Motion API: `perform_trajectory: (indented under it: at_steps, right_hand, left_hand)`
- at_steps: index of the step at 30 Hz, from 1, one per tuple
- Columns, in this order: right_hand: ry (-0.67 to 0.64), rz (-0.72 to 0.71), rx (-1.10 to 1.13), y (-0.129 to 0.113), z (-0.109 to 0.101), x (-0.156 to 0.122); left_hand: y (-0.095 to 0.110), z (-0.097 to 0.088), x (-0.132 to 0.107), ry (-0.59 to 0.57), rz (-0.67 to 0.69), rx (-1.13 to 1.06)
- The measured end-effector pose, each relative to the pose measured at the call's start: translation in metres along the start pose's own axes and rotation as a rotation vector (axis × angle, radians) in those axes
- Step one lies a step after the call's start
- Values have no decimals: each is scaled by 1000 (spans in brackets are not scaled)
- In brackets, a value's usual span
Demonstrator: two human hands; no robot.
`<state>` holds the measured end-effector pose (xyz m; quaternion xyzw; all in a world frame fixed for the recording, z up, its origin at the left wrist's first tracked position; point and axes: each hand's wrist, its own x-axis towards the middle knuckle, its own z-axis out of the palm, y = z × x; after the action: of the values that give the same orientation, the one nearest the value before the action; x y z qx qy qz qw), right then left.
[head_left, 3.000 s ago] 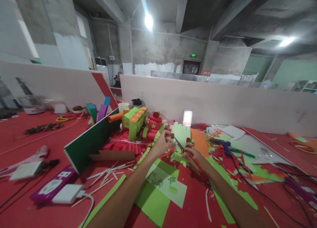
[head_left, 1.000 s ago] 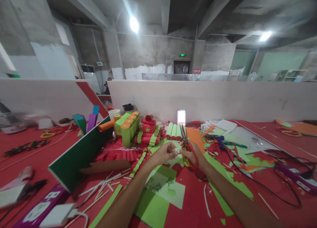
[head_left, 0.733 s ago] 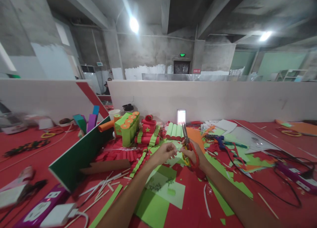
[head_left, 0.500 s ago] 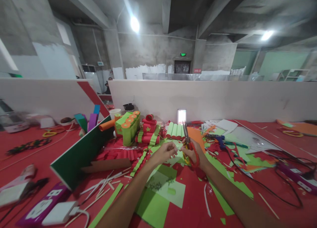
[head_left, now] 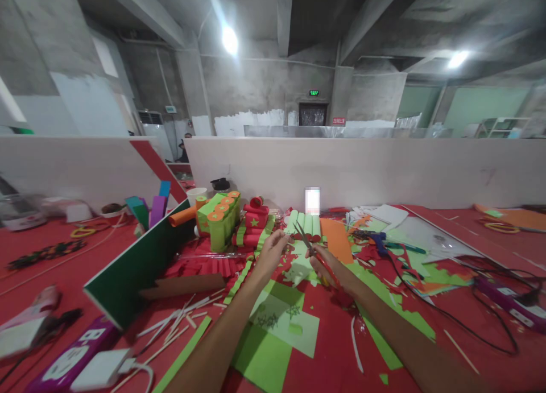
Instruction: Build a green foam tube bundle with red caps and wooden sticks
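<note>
My right hand [head_left: 327, 265] grips a pair of scissors [head_left: 309, 247] with red and yellow handles. The blades are parted and point up and left, towards my left hand [head_left: 275, 249]. Its fingers are pinched together; whatever sits at their tips is too small to name. Below my hands, pale green paper [head_left: 310, 330] bearing dark star outlines lies on a brighter green sheet [head_left: 262, 362]. Just beyond the blades stand light green paper rolls [head_left: 307, 224] with red ends.
Left of centre are green rolls with orange tops [head_left: 218, 234] and red rolls with a star [head_left: 255, 221]. A dark green board [head_left: 128, 273] leans there. On the right lie a blue glue gun [head_left: 377, 242], an orange sheet [head_left: 336, 239], paper scraps and cables. A white partition [head_left: 362, 168] runs behind.
My left hand has moved up and slightly left, away from the right hand. The scissors have swung from upright to tilted left, and their blades have parted.
</note>
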<state>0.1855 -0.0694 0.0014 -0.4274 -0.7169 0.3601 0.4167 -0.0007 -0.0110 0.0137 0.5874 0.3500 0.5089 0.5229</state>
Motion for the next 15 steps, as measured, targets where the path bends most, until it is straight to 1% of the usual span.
perform_trajectory:
  at_steps: [5, 10, 15]
  right_hand:
    - [-68, -21, -109, -11, 2, -6]
    - [-50, 25, -71, -12, 4, -6]
    - [-28, 54, -54, -11, 6, -6]
  left_hand:
    - [1, 2, -2, 15, -9, -32]
    - [1, 5, -2, 9, -6, -17]
    - [-2, 8, -3, -23, 17, 11]
